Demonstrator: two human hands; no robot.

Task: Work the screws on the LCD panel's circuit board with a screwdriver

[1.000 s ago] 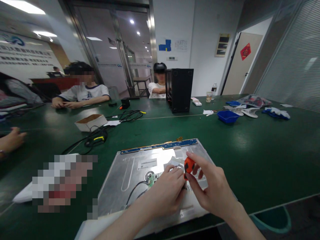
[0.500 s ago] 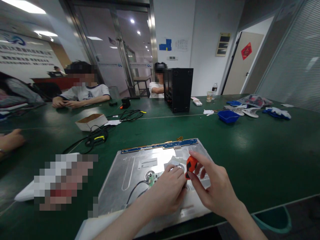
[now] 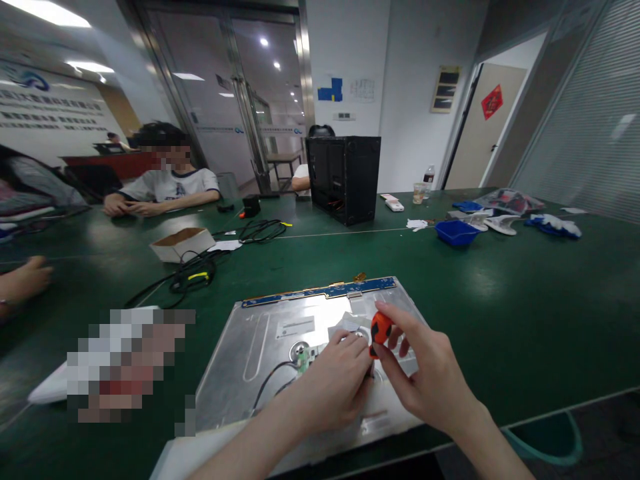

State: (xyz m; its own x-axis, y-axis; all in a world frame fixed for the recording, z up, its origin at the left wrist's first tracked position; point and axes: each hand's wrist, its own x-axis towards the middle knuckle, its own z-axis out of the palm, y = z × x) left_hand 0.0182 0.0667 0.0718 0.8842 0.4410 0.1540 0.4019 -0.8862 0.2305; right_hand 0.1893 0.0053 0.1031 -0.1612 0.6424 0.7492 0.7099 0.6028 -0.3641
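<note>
My right hand (image 3: 425,367) pinches the orange and black handle of a screwdriver (image 3: 381,329) between thumb and fingers. The handle stands nearly upright, its lower end beside my left fingers, and its tip is hidden. My left hand (image 3: 337,377) lies on the panel with fingers curled, covering whatever is under them. Below both hands is a flat silver display panel (image 3: 227,363), its back facing up. A blue circuit strip (image 3: 320,291) runs along its far edge. A small green circuit board (image 3: 306,359) with dark wires peeks out beside my left hand.
Black cables (image 3: 193,273) and an open cardboard box (image 3: 183,245) lie to the left. A black computer case (image 3: 360,180) stands at the back. Farther right are a blue tray (image 3: 456,233) and gloves (image 3: 555,225). Another person's hand (image 3: 25,283) rests at the left edge.
The black computer case has turned, showing more of its open side. The screwdriver handle has shifted very slightly left with my right hand. My left hand stays in place.
</note>
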